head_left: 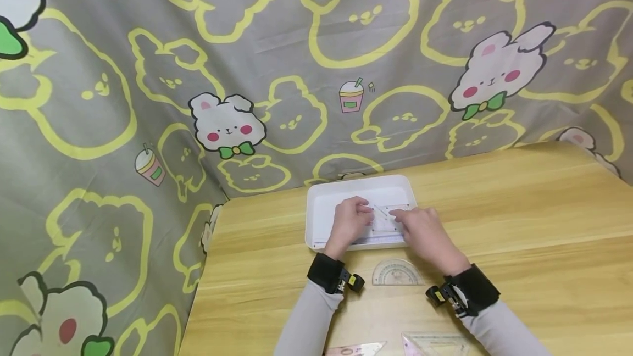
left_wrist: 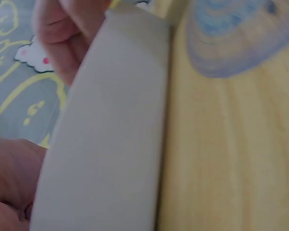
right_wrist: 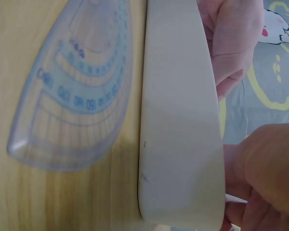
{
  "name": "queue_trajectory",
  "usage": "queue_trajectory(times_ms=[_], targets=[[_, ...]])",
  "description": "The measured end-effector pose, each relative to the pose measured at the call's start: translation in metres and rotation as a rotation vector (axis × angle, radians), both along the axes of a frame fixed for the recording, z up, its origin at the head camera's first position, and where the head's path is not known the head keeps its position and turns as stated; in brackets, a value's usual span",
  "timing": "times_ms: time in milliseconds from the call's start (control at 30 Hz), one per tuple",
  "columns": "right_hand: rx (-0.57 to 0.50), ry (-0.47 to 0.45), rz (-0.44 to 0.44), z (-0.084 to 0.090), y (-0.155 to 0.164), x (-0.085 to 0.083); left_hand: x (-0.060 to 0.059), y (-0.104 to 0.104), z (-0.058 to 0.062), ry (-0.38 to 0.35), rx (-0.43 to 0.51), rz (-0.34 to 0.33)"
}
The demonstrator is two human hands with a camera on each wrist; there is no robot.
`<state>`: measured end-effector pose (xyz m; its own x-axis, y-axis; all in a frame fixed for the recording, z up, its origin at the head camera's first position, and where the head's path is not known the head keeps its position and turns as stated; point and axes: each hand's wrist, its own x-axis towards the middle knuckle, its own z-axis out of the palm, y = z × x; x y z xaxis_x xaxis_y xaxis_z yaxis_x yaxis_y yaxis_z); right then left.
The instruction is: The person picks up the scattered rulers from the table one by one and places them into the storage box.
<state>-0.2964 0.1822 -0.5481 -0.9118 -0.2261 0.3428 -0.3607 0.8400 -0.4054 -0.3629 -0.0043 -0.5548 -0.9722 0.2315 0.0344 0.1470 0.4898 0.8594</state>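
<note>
In the head view a white tray (head_left: 316, 202) stands at the table's far edge. Inside it lies a clear, flat, roughly rectangular piece (head_left: 384, 226) with dark dots near its corners, and a thin slanted strip shows over it. My left hand (head_left: 350, 218) reaches over the tray's front, fingers bent toward the clear piece's left side. At its right side is my right hand (head_left: 420, 229), index finger pointing inward. Whether either hand pinches anything is unclear; in both wrist views the tray wall (right_wrist: 180, 120) hides fingertips. A bluish ruler-like strip (head_left: 381, 239) lies along the tray's front.
A clear protractor (head_left: 395, 273) lies on the wooden table (head_left: 257, 268) just in front of the tray, between my wrists. Nearer me are a pinkish clear triangle-shaped piece (head_left: 358, 349) and a set square (head_left: 435, 342). A patterned curtain (head_left: 296, 125) hangs behind the table.
</note>
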Motion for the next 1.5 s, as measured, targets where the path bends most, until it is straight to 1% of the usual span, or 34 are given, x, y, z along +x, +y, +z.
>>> queue_trajectory(times_ms=[133,233,333,467,700,833,967,1033,1133,1200,1267,1333,1433,1500], targets=[[-0.008,0.007,-0.006,-0.001,0.0,0.001,0.002,0.005,-0.002,0.073,-0.147,0.034],[-0.012,0.016,-0.004,-0.002,0.001,0.001,0.005,0.008,-0.002,0.097,-0.209,0.049],[-0.013,0.025,0.004,-0.001,0.001,0.001,0.007,0.01,-0.001,0.106,-0.237,0.063],[-0.015,0.031,0.016,-0.001,0.002,0.001,0.008,0.011,-0.001,0.116,-0.254,0.076],[-0.004,0.021,0.029,0.0,0.002,0.002,0.01,0.01,-0.001,0.127,-0.277,0.059],[0.001,0.026,0.035,0.0,0.002,0.001,0.011,0.01,0.001,0.112,-0.276,0.047],[-0.007,0.011,0.036,0.0,0.003,0.0,0.011,0.011,0.003,0.1,-0.28,0.042],[-0.037,-0.012,0.04,0.001,0.005,-0.001,0.011,0.012,0.004,0.105,-0.283,0.042],[-0.126,-0.089,0.043,0.006,0.01,-0.003,0.011,0.012,0.005,0.109,-0.283,0.043],[-0.187,-0.134,0.03,0.01,0.016,-0.003,0.012,0.012,0.006,0.105,-0.283,0.043],[-0.228,-0.157,0.012,0.015,0.023,-0.003,0.012,0.012,0.006,0.096,-0.286,0.044],[-0.246,-0.148,-0.009,0.02,0.029,-0.003,0.012,0.011,0.006,0.089,-0.291,0.046],[-0.254,-0.104,-0.022,0.025,0.035,-0.004,0.012,0.01,0.008,0.087,-0.294,0.048],[-0.258,-0.078,-0.025,0.028,0.037,-0.004,0.011,0.009,0.01,0.102,-0.288,0.04]])
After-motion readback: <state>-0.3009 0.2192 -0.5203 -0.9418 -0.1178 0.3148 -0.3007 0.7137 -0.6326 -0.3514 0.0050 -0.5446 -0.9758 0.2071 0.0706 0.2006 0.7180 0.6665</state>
